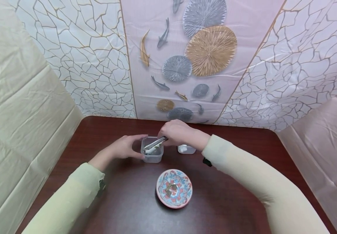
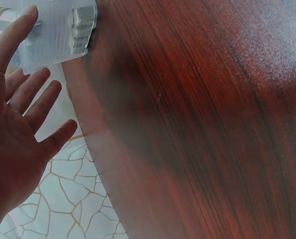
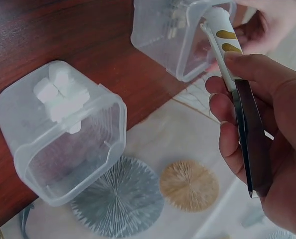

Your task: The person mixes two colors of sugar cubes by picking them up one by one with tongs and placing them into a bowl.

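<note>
My right hand (image 1: 176,132) grips a pair of tongs (image 3: 253,137) with dark handles and a white, gold-marked section. The tongs slant down to the left, their tips inside a clear plastic container (image 1: 152,159). Through that container's wall in the left wrist view show greyish cubes (image 2: 81,30). My left hand (image 1: 125,147) holds this container from its left side, thumb on the near wall and fingers at the far side. The other left fingers (image 2: 43,102) are loosely spread. The tong tips are hard to make out in the left wrist view.
To the right, partly under my right hand, stands a second clear container (image 3: 18,114) with white cubes (image 3: 63,97). Nearer to me on the dark wooden table (image 1: 121,201) is a patterned bowl (image 1: 183,199) with a few brown cubes (image 1: 168,193). A patterned cloth (image 1: 104,65) hangs behind.
</note>
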`<action>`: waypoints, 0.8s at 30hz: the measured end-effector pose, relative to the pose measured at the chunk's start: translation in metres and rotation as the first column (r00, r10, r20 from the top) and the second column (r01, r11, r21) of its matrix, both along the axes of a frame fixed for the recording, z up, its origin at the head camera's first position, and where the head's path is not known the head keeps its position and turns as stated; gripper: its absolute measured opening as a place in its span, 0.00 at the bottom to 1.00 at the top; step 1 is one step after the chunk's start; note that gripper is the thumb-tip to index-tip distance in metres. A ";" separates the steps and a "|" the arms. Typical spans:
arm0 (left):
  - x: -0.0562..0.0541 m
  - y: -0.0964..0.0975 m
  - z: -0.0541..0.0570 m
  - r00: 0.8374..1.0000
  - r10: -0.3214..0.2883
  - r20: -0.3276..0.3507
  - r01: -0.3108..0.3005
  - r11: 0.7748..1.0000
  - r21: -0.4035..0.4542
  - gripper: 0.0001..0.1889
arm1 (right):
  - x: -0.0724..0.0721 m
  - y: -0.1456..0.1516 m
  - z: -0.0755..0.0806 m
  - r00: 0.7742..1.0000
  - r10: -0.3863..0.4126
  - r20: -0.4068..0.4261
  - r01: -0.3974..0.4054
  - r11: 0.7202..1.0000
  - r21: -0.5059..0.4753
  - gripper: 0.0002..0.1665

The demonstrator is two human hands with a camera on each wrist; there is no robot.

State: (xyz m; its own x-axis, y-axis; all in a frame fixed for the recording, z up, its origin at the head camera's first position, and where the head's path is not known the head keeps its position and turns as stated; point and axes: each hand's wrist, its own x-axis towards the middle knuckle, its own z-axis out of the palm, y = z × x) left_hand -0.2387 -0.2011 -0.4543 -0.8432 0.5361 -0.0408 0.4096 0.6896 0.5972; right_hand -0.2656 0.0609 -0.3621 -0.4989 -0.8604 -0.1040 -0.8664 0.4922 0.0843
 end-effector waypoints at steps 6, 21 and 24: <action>0.001 0.000 0.000 1.000 0.001 -0.004 -0.001 1.000 -0.004 0.50 | 0.007 0.021 0.013 0.999 -0.017 0.029 0.018 0.999 -0.046 0.09; 0.001 -0.001 -0.001 1.000 0.005 0.008 -0.005 1.000 0.010 0.49 | 0.054 0.076 0.028 0.997 0.072 -0.026 -0.076 0.979 -0.188 0.10; 0.001 0.000 -0.001 1.000 0.003 0.011 -0.003 1.000 0.011 0.49 | 0.065 0.086 0.026 0.996 0.079 -0.029 -0.083 0.980 -0.182 0.11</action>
State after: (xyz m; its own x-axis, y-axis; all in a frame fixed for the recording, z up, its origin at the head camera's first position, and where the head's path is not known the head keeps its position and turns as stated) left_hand -0.2373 -0.2013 -0.4556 -0.8445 0.5338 -0.0442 0.4006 0.6843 0.6092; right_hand -0.2009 0.1464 -0.3361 -0.4275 -0.9014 0.0685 -0.9029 0.4296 0.0184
